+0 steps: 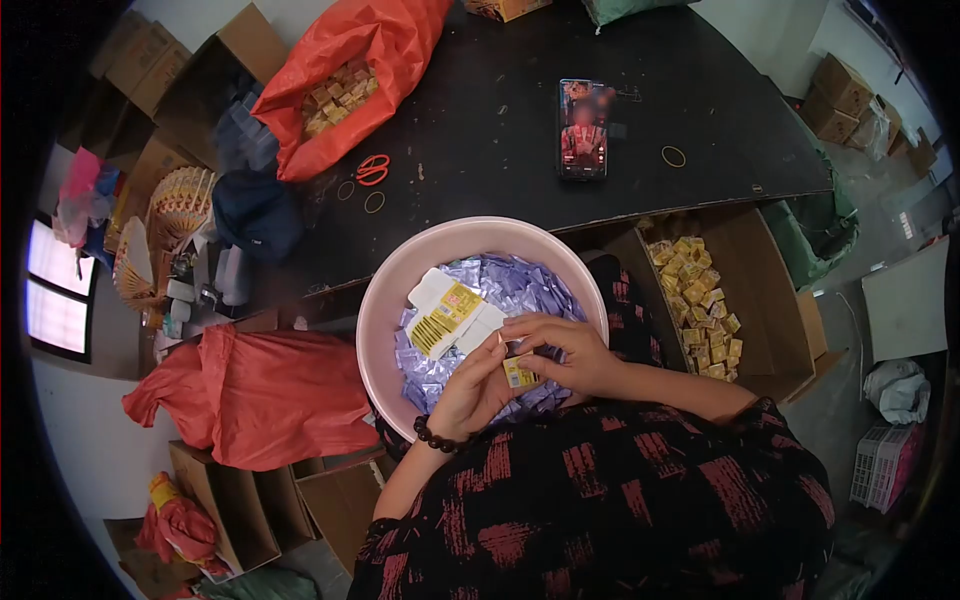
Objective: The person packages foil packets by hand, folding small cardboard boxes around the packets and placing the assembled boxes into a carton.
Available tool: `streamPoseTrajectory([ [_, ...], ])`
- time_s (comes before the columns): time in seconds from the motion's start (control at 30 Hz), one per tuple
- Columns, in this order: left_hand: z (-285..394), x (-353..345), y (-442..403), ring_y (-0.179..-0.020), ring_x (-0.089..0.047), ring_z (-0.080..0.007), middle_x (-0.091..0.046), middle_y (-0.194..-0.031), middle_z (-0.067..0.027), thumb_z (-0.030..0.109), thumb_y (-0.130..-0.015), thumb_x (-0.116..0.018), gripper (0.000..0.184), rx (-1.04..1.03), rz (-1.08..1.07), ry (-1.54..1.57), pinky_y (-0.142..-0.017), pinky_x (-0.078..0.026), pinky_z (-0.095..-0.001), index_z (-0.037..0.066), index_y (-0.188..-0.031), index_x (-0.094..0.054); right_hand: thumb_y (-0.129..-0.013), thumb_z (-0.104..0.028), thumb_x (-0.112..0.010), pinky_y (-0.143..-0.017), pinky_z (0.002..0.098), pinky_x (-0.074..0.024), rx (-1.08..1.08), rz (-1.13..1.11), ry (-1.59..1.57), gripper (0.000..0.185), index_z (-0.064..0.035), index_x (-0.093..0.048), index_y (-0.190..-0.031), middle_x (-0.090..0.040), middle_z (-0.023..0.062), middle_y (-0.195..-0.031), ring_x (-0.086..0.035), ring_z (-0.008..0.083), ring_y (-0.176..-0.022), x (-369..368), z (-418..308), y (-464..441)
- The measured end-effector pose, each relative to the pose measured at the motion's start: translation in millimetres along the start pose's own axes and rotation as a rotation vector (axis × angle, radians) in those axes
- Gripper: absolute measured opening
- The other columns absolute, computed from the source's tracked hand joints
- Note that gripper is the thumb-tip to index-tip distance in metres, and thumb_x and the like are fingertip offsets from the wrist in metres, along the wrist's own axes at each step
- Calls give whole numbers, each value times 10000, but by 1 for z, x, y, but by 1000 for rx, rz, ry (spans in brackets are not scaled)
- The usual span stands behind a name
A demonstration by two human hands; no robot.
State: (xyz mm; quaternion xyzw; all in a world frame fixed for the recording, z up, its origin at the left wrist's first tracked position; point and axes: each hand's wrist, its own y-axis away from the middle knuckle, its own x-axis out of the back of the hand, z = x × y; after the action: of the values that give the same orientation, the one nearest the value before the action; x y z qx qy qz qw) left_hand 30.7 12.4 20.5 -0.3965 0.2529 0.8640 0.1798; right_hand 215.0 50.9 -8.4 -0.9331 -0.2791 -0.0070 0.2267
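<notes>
Over a pink basin on my lap, my left hand and my right hand are close together, holding a small yellow box between them. The fingers of both are closed about it; its upper end is partly hidden by them. Many purple sachets fill the basin. On top of the sachets, just beyond my hands, lie flat yellow-and-white unfolded boxes. My left wrist wears a dark bead bracelet.
Right of the basin, a cardboard carton holds many small yellow boxes. On the black table are a phone, red scissors, rubber bands and a red bag of small boxes. Another red bag stands left.
</notes>
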Motion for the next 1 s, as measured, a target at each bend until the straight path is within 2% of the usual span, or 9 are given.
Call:
streamPoseTrajectory([
  [0.23, 1, -5, 0, -1204, -488, -223, -436, -1341, -118, 257, -993, -421, 499, -51, 16, 32, -998, -431, -416, 44, -1422, -279, -837, -117, -675, -1026, 415, -400, 74, 24, 221, 293, -37, -559, -1095, -625, 136, -1142, -541, 306, -1176, 0, -1, -3],
  [0.33, 0, -5, -3, -1188, -489, -192, -450, -1336, -110, 203, -999, -393, 452, -60, 25, -16, -1006, -414, -373, 25, -1407, -315, -841, -100, -671, -1031, 398, -394, 43, -36, 66, 278, -16, -557, -1080, -608, 133, -1164, -551, 293, -1160, 4, -7, -2],
  [0.47, -3, -1, -6, -1174, -498, -184, -482, -1291, -114, 144, -981, -366, 434, -98, 80, -93, -1007, -414, -358, 2, -1390, -341, -856, -88, -666, -982, 355, -431, -133, 76, -213, 261, -15, -569, -1087, -590, 120, -1178, -577, 214, -1096, -6, -5, -3],
  [0.63, -4, -2, -7, -1180, -498, -198, -466, -1304, -119, 190, -967, -412, 475, -117, 73, -143, -986, -434, -376, -2, -1392, -326, -867, -88, -664, -880, 279, -481, -341, 150, -526, 165, -7, -614, -1001, -584, 105, -1166, -571, 145, -1075, -3, -8, -8],
  [0.73, -6, -6, -6, -1174, -497, -198, -464, -1301, -114, 189, -958, -427, 498, -133, 86, -180, -984, -437, -378, -1, -1403, -310, -892, -105, -639, -788, 228, -493, -244, 179, -522, 132, 13, -630, -950, -621, 86, -1083, -587, 111, -1009, -2, -4, -10],
  [0.8, -8, -4, -5, -1172, -495, -198, -463, -1301, -112, 188, -953, -437, 515, -131, 101, -216, -983, -437, -381, -1, -1411, -297, -921, -135, -607, -712, 215, -489, -379, 231, -401, 150, 13, -634, -934, -653, 52, -933, -602, 82, -873, 2, -2, -12],
  [0.87, -13, 5, -5, -1194, -477, -192, -457, -1315, -113, 183, -947, -461, 543, -129, 83, -342, -985, -431, -381, 3, -1427, -282, -930, -148, -597, -682, 208, -478, -382, 276, -351, 164, 10, -636, -916, -650, 37, -863, -589, 67, -810, 1, -3, -13],
  [0.9, -15, 8, -5, -1194, -477, -192, -457, -1315, -113, 183, -947, -461, 543, -129, 82, -341, -985, -431, -381, 3, -1427, -282, -939, -161, -587, -652, 201, -468, -383, 321, -302, 181, 8, -638, -898, -646, 21, -794, -576, 53, -747, -1, -4, -14],
  [1.0, -16, 10, -5, -1200, -470, -183, -458, -1319, -109, 165, -949, -472, 534, -55, 57, -158, -992, -419, -360, 2, -1425, -293, -940, -155, -585, -624, 194, -451, -339, 349, -324, 176, 3, -636, -881, -634, 19, -769, -552, 37, -704, -7, -12, -18],
])
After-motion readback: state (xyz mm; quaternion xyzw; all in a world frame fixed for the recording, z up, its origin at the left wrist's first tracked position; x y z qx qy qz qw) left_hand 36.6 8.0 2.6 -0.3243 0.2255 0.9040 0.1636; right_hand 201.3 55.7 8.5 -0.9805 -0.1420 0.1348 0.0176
